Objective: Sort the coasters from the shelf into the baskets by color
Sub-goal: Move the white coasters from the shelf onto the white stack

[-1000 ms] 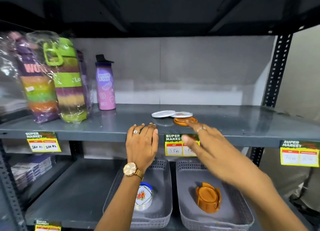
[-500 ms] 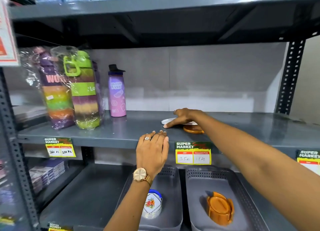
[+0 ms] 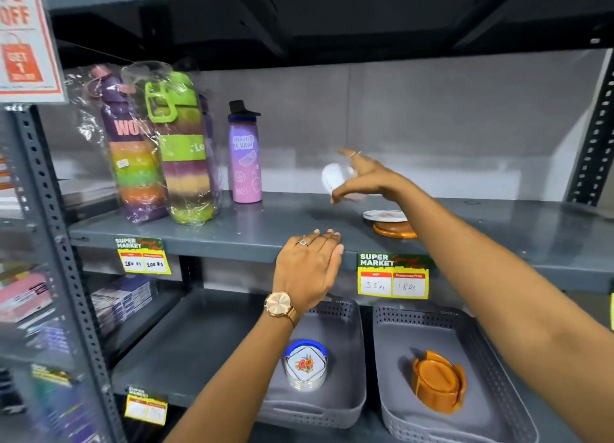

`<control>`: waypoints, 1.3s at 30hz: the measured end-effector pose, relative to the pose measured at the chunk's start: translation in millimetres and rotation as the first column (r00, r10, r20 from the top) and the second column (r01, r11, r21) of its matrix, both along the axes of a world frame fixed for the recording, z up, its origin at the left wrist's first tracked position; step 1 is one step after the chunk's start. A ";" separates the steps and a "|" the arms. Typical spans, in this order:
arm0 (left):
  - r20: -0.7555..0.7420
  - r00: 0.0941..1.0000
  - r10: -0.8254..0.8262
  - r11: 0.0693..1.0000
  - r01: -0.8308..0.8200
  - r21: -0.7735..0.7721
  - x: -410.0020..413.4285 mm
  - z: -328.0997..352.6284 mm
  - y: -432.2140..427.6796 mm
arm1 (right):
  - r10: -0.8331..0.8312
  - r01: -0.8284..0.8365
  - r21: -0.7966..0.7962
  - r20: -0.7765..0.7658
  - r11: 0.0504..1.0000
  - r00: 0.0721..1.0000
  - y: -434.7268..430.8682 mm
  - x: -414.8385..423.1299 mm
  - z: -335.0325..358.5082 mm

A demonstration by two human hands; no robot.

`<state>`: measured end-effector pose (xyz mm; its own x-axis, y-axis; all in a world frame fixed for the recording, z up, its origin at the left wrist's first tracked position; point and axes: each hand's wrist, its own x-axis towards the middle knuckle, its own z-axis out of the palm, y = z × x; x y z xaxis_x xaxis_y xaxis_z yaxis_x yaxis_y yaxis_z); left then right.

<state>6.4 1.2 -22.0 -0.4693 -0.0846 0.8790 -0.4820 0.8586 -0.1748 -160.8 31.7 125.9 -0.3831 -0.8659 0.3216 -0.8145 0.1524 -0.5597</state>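
Note:
My right hand (image 3: 365,176) is raised above the middle shelf (image 3: 232,236) and grips a white coaster (image 3: 334,178), which looks blurred. Still on the shelf, a second white coaster (image 3: 385,215) lies on top of an orange coaster (image 3: 393,231). My left hand (image 3: 309,269), fingers together and holding nothing, rests against the shelf's front edge. On the shelf below, the left grey basket (image 3: 352,343) holds a stack of white coasters (image 3: 305,366) in a blue-topped holder. The right grey basket (image 3: 392,359) holds orange coasters (image 3: 438,381).
Two wrapped striped bottles (image 3: 159,146) and a purple bottle (image 3: 245,153) stand on the shelf's left part. Price tags (image 3: 393,276) hang on the shelf edge. A black upright post (image 3: 594,133) bounds the right side, and a sale sign (image 3: 26,37) hangs at upper left.
My right hand reached onto the shelf, took hold of one white coaster and lifted it up off the shelf. My left hand stayed at the shelf edge.

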 end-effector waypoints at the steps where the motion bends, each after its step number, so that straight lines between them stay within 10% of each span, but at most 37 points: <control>1: 0.016 1.000 -0.017 1.000 0.017 -0.010 1.3 0.2 -2.2 | 0.013 -0.010 -0.091 0.037 0.996 0.999 11.4 6.8 1.8; 11: 0.073 0.989 -0.132 0.986 0.138 -0.093 9.9 -1.0 -28.1 | 0.325 -0.146 -0.482 0.311 0.864 0.893 166.9 86.6 -83.1; 26: -0.070 0.991 -0.110 0.985 0.100 -0.138 3.3 -10.7 -33.4 | -0.174 0.128 0.150 0.351 0.980 0.920 65.5 83.2 -306.1; 39: -0.158 0.971 -0.179 0.970 0.147 -0.195 -3.2 -17.3 -40.7 | -0.036 0.051 0.368 -0.046 0.929 0.998 -13.4 66.8 -364.2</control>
